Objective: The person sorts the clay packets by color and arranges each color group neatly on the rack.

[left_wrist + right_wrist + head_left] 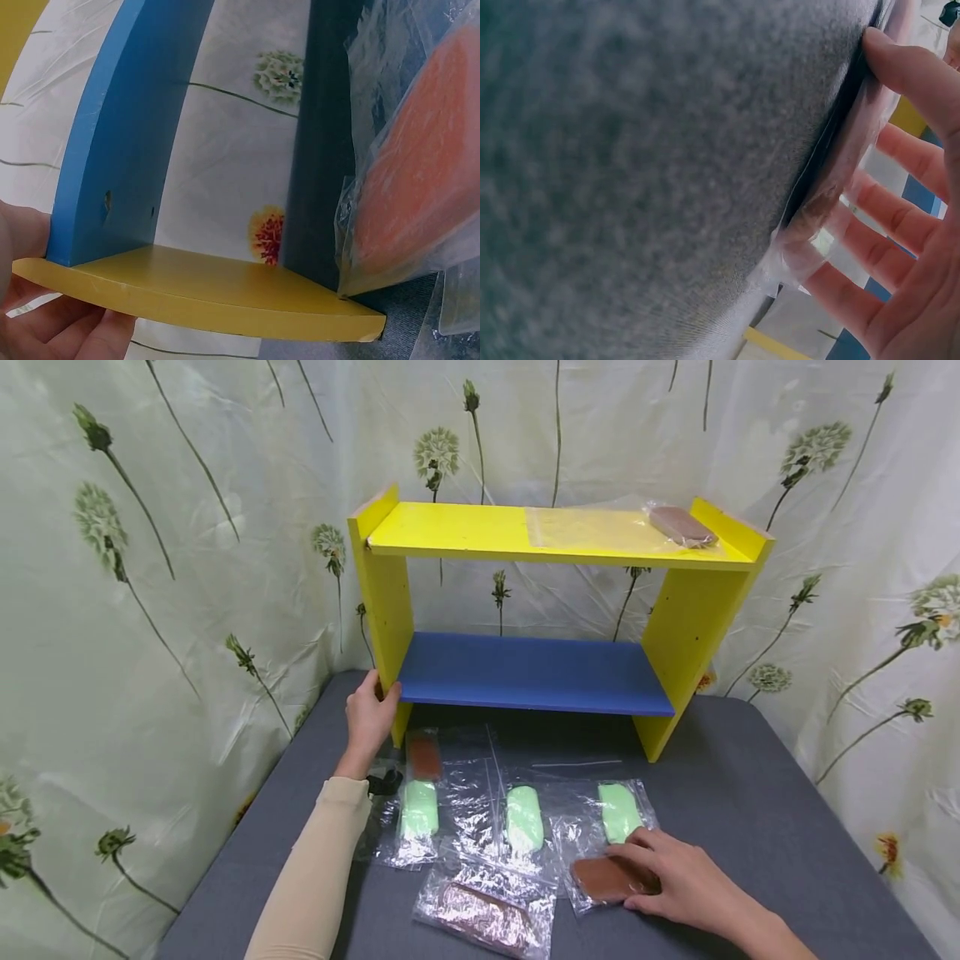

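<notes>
My left hand (369, 718) grips the yellow side panel (380, 610) of a two-tier shelf, level with its blue lower board (525, 672). In the left wrist view, the thumb lies by the blue board and fingers curl behind the yellow panel. My right hand (681, 878) holds a brown bar (600, 878) in a clear plastic bag at the table's front right, thumb on the near edge and fingers over the far side. Just beyond lies a bagged green bar (619, 812). The right wrist view shows the brown bar (847, 161) edge-on between thumb and fingers.
A bagged brown bar (682, 525) rests on the yellow top board (457, 527), at its right end. Two more green bars (524, 818) and brown bars (483, 914) lie bagged on the dark grey table (738, 802). A flower-print curtain (225, 510) hangs behind.
</notes>
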Action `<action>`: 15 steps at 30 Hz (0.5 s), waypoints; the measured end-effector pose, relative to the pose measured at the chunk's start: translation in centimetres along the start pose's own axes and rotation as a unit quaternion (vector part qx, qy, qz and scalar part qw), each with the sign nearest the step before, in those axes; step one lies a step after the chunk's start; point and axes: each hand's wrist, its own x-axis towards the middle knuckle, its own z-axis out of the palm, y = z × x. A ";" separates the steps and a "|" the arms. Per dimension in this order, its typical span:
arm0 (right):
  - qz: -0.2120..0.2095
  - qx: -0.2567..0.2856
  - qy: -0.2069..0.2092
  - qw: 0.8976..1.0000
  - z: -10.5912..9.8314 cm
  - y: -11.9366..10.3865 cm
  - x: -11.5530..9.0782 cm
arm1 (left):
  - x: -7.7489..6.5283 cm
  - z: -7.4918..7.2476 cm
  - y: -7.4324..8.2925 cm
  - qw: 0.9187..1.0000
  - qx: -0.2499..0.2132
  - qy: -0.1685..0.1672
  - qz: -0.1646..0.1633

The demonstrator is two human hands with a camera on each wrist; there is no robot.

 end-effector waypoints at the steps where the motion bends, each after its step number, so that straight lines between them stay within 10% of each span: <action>1: 0.001 -0.002 0.001 1.000 0.0 0.0 0.0 | 0.0 0.0 0.0 1.000 0.001 -0.001 0.000; 15: 0.022 0.037 0.011 0.999 -0.5 0.2 1.0 | -0.2 -0.1 0.5 1.000 0.011 -0.005 -0.013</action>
